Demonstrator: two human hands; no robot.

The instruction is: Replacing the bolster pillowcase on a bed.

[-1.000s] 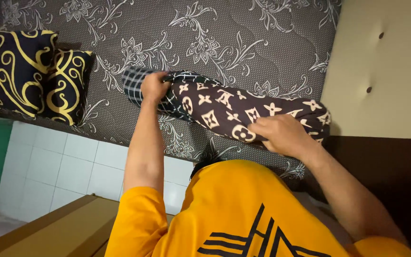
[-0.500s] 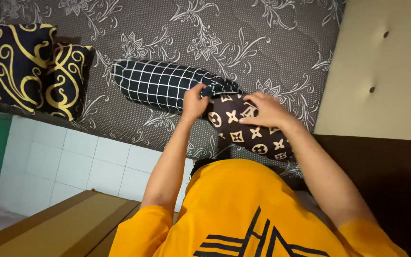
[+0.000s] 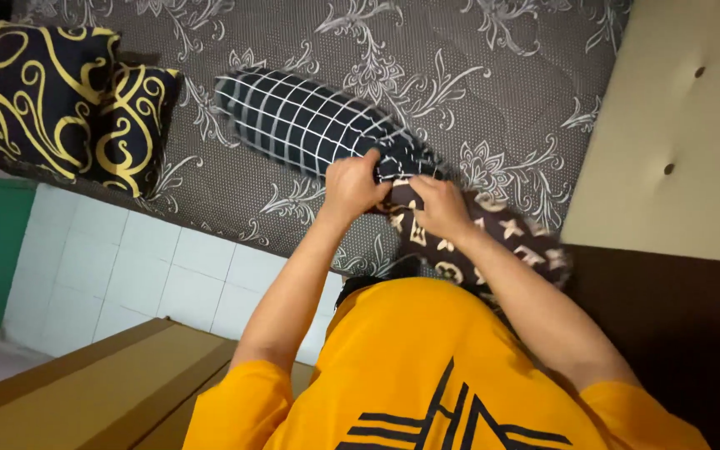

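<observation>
Bolster [image 3: 318, 125] in black cloth with a white grid lies across the patterned mattress [image 3: 502, 50], and most of it is bare now: a second ago the brown cover with cream motifs [image 3: 493, 242] reached almost to its far end, and since then it has slid back until it bunches up at the end nearest me. That leaves only the last stretch of the bolster inside the cover, so by my reckoning the stripping is nearly through.

My left hand [image 3: 353, 185] is clamped on the near end of the bolster, fingers curled into the checked cloth just where the cover's mouth sits. My right hand [image 3: 439, 207] is closed on the gathered edge of the cover, touching the left one. A second ago the two hands were well apart, one at each end; now they work side by side.

Farther up the mattress rests a black cushion with yellow swirls [image 3: 52, 100], well clear of my hands. A padded cream headboard [image 3: 677, 125] stands beside the mattress, and a cardboard box [image 3: 102, 392] sits by my elbow.
</observation>
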